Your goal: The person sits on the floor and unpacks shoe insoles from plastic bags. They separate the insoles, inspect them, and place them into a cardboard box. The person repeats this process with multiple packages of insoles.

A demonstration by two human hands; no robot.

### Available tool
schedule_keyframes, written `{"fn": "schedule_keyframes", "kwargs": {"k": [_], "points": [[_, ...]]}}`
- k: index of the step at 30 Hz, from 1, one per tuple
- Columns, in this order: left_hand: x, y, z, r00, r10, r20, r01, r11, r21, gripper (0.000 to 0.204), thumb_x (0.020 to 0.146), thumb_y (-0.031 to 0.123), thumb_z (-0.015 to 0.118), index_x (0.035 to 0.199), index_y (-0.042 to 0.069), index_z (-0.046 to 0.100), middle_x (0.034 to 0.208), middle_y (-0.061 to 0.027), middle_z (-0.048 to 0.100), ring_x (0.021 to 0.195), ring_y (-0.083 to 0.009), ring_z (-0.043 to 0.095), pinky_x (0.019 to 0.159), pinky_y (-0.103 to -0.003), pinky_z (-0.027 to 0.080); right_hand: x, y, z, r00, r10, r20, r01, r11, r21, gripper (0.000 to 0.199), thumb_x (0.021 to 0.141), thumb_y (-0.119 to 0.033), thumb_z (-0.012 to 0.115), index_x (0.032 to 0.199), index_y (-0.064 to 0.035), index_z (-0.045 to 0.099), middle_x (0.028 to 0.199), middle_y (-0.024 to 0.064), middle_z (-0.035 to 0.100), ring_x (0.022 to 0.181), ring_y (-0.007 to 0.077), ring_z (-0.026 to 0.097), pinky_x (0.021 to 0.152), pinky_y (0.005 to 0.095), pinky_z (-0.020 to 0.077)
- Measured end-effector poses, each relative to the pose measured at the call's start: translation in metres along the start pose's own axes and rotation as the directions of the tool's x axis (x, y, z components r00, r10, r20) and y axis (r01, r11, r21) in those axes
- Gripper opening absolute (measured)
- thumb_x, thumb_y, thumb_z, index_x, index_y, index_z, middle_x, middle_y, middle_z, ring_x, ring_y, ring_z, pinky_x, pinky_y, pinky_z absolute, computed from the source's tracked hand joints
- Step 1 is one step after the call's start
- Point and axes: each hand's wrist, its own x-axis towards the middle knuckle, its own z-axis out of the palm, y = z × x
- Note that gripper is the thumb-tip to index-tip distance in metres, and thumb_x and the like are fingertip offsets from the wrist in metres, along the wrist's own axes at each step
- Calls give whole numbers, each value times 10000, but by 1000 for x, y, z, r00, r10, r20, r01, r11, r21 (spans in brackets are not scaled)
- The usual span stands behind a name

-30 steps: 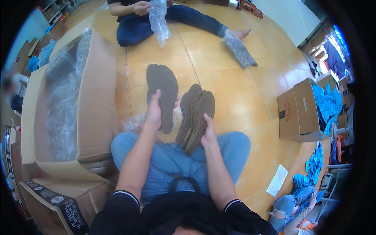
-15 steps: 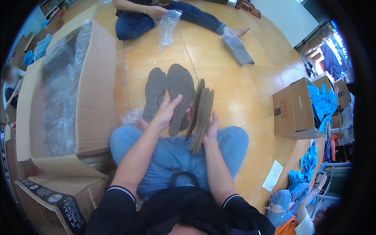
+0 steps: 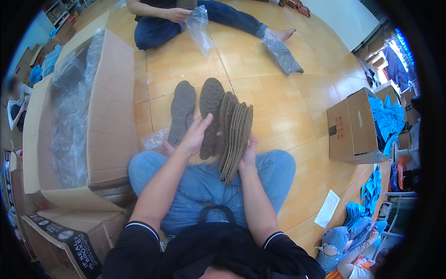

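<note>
My left hand (image 3: 197, 132) pinches a grey-brown insole (image 3: 211, 100) with a bumpy surface, thumb on its face. Close beside it, my right hand (image 3: 248, 156) grips a fanned stack of insoles (image 3: 238, 139) from the right, above my crossed legs. The stack stands nearly upright and leans rightward at the top; its nearest pieces sit against the one in my left hand. More insoles (image 3: 182, 107) lie on the floor just beyond my left hand. The fingers behind the held pieces are mostly hidden.
A large open carton (image 3: 114, 107) lined with clear plastic stands at my left. Ahead, another person's hand (image 3: 179, 15) holds a clear bag (image 3: 199, 30); a filled bag (image 3: 282, 56) lies near their foot. At right are a carton of blue material (image 3: 350, 128) and a paper sheet (image 3: 327, 208).
The stack in my right hand has fanned out and turned, showing more separate edges. The insole in my left hand now stands closer to it. The person ahead now holds an insole-like piece.
</note>
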Motion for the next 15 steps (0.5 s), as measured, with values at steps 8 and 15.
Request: {"fn": "schedule_keyframes", "kwargs": {"k": [8,15], "points": [[3,7,-2,1000,-16,-4,15,986,-165,610,1026,512,275,1355,30,455,1224,-129,600,1062,-219,598,911,-371,488,2,-8,4,995,11,-103,30,920,392,560,888,-463,580,1289,-74,539,1200,146,577,919,207,667,778,322,593],[3,-20,-2,995,-89,53,48,850,524,674,1022,524,277,1460,17,346,1446,-175,432,1329,-259,410,1090,-372,335,5,0,5,960,-91,-264,77,995,-63,623,902,-510,513,1325,-54,505,1274,136,574,1113,268,591,991,417,466]]}}
